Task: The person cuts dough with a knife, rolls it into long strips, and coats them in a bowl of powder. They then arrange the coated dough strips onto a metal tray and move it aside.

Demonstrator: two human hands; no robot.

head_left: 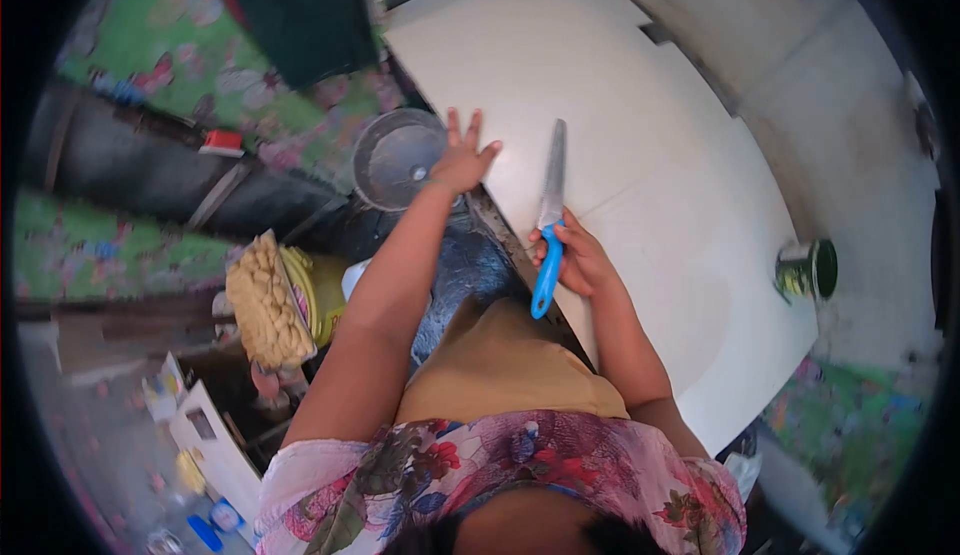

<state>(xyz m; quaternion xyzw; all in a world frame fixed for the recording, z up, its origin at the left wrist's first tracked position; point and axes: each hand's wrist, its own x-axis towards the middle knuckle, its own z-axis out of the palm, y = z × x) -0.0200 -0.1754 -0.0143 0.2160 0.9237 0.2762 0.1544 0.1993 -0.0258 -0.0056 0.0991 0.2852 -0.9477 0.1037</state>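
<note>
My right hand (582,255) grips a knife (553,180) by the top of its bright blue handle, thumb and fingers around it. The metal blade points away from me over the white tabletop (660,165), while the handle's end hangs toward the table's near edge. With fingers spread, my left hand (463,160) reaches to the table's left edge and holds nothing. Just beyond that edge, a grey round bucket (385,170) sits partly behind my left wrist.
A green tin (808,270) stands at the table's right side. To my left, a tray of pale dough-like lumps (268,305) rests by a yellow bucket (322,290). A white box-like unit (215,435) is lower left. Dark green cloth (300,15) hangs at the upper left.
</note>
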